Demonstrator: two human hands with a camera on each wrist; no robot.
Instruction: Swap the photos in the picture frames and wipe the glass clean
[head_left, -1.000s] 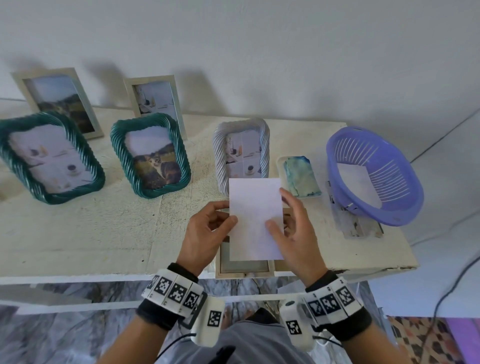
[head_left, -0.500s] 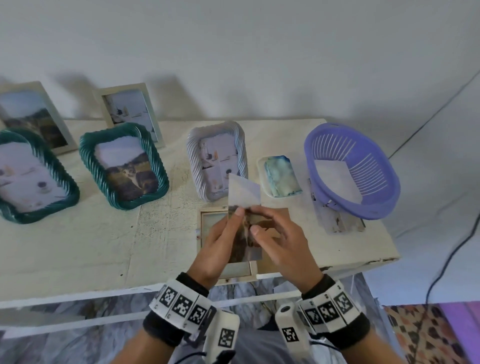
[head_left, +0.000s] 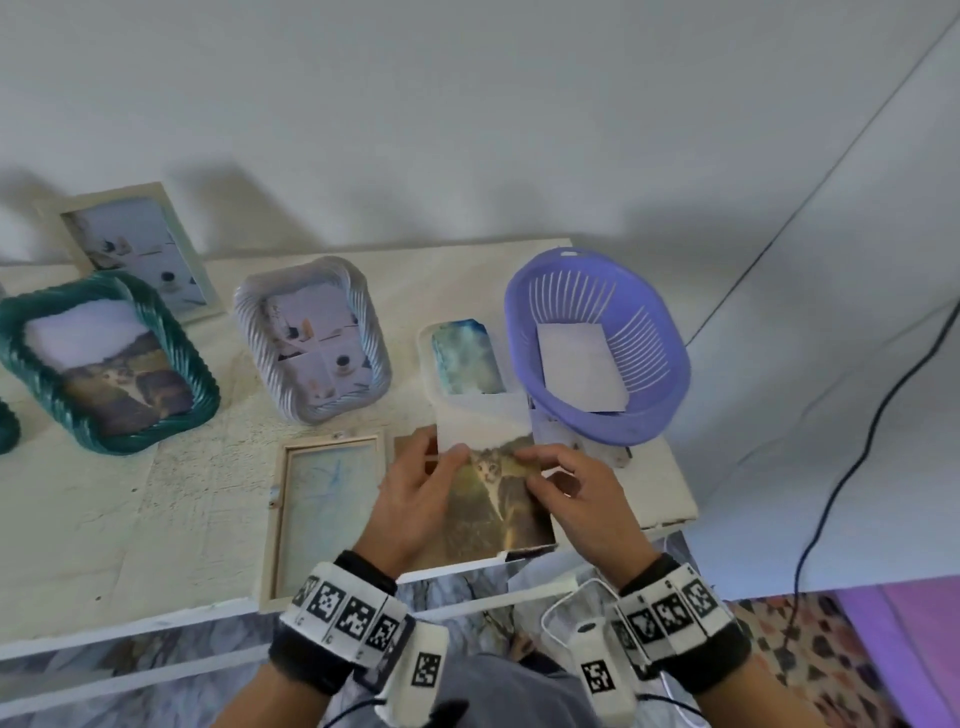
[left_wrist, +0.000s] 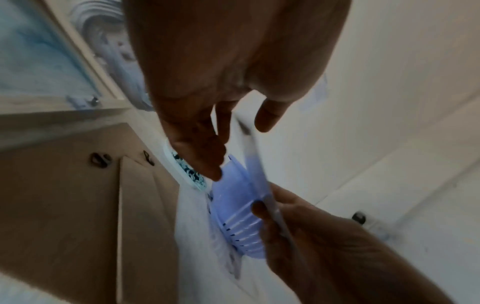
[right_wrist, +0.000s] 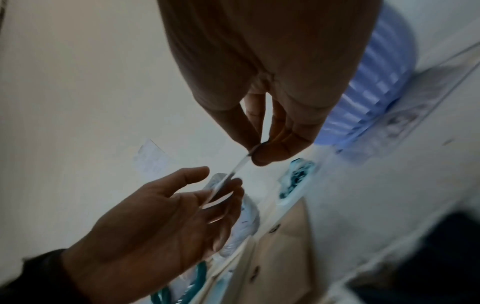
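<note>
- We are holding the cat photo (head_left: 493, 493) above the near right part of the table (head_left: 156, 493), low in the middle of the head view, with both hands on it.
- Our left hand (head_left: 410, 504) is gripping its left edge, thumb on the face; our right hand (head_left: 582, 499) is pinching its right edge between thumb and fingers.
- The head view is showing us the picture side of the photo; the two wrist views are giving only its thin edge (left_wrist: 255, 164), blurred.
- The right wrist view is making the pinch plain: the right hand's fingertips (right_wrist: 265, 154) are clamped on the sheet, while the left hand (right_wrist: 155, 216) looks loosely spread under it.
- The head view alone is showing the wooden frame (head_left: 324, 514) lying flat left of our hands, blue scribbles on its glass, and the brown backing board (head_left: 410, 447) mostly hidden under the left hand; the left wrist view shows that board (left_wrist: 64, 205) in full.
- The purple basket (head_left: 597, 343) is sitting at centre right with a white sheet (head_left: 579, 366) inside.
- The green frame (head_left: 109, 364) is being cut off at the left edge; another is barely showing.
- We cannot make out what is lying under the basket.
</note>
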